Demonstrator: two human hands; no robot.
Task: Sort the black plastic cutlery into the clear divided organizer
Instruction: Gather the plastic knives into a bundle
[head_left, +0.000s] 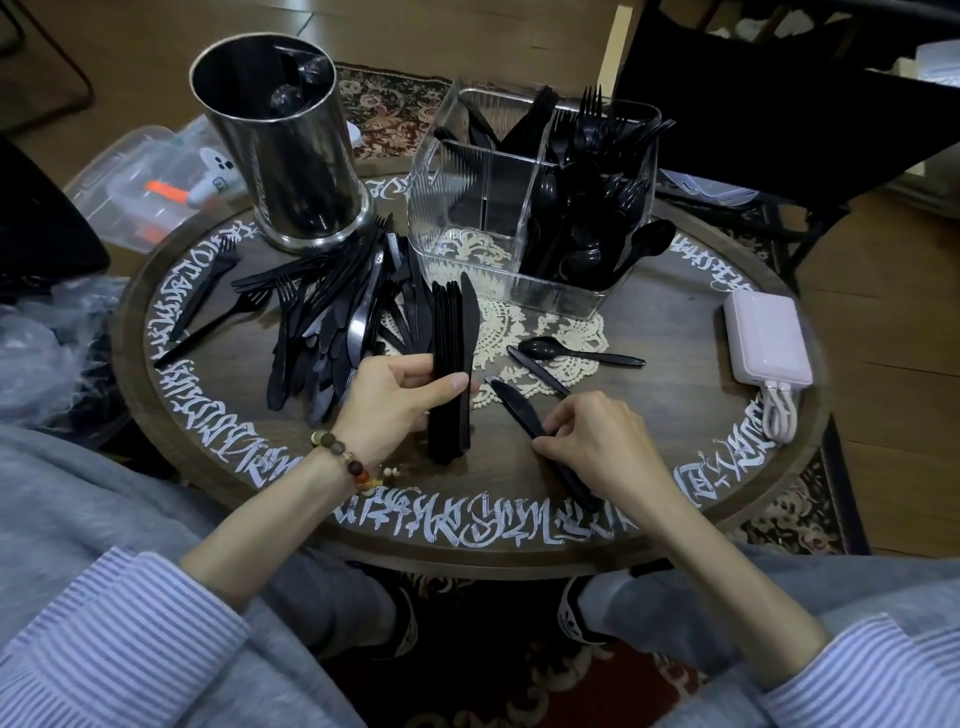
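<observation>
My left hand (395, 400) grips a stacked bundle of black plastic knives (453, 338), held upright with the handle ends on the table. My right hand (592, 441) pinches a single black knife (514, 408) lying on the round wooden table (675, 467), blade pointing away to the left. A loose pile of black knives and forks (332, 312) lies on the left half of the table. One black spoon (571, 352) and another knife (535, 370) lie on the lace doily. The clear divided organizer (467, 208) stands at the back, its right compartments holding spoons and forks (597, 197).
A tall metal canister (280, 145) stands at the back left, touching the pile. A pink power bank (766, 338) with a coiled cable lies at the table's right edge. A clear plastic box (150, 182) sits on the floor to the left, a dark chair behind the organizer.
</observation>
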